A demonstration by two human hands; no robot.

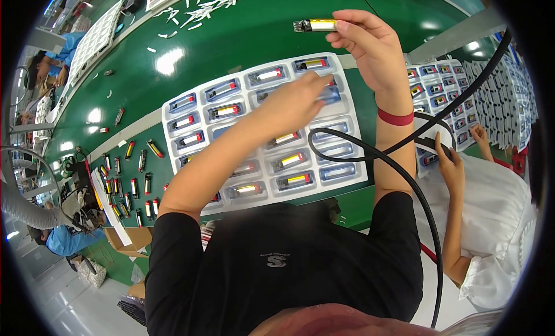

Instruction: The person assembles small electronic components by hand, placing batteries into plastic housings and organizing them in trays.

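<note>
My right hand (370,41) is raised over the far side of the table, its fingers pinching one end of a small lighter-shaped device (319,25) with a clear dark tip and a yellow and white label. Over the white tray (347,110), my left hand (298,102) is bent down at a blue-tinted compartment (329,95) in the far right part. Its fingers are curled together and slightly blurred; a bit of red shows just past them, and whatever they grip is hidden. Similar labelled devices (267,75) lie in many of the compartments, while several at the right hold none.
Loose devices (134,188) are scattered on the green table left of the tray. White paper strips (202,9) lie at the far side. A black cable (425,214) loops over the tray's right part. At right, a co-worker's hand (451,165) is beside another filled tray (439,84).
</note>
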